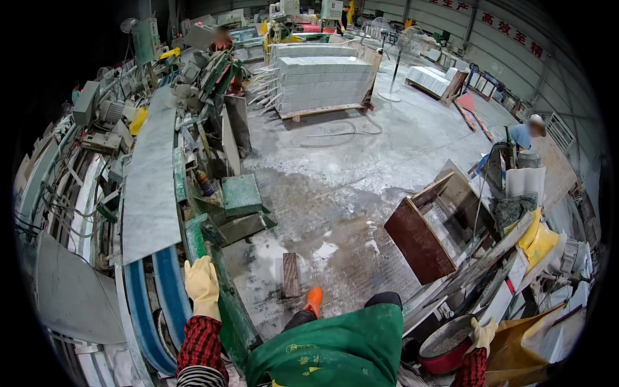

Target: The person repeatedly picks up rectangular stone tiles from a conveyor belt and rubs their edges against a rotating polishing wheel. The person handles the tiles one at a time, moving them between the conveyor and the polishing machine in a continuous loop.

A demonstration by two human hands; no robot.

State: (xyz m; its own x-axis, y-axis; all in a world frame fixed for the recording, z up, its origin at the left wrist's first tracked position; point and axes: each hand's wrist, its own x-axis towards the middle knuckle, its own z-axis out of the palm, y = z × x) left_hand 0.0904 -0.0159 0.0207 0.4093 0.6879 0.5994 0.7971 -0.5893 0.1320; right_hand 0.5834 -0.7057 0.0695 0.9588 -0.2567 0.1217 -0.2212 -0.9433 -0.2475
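My left hand (202, 287), in a cream rubber glove, lies over the green metal side rail (229, 309) of a machine, fingers extended and holding nothing I can make out. Beside it run two blue conveyor belts (143, 303). Farther along the same machine rests a long pale grey stone slab (149, 187), its near end just ahead of my left hand. At the lower right, my right hand (482, 334), gloved alike, is beside the rim of a red round basin (438, 365) with greyish contents. Its fingers look apart; whether they touch the rim I cannot tell.
A brown wooden box (419, 242) stands right of the wet floor, near leaning boards and yellow sheeting (538, 238). A wood block (291, 274) lies ahead of my orange boot (314, 300). Stacked pale slabs (322, 84) stand farther off. One person (520, 135) is at right, another beyond the machinery.
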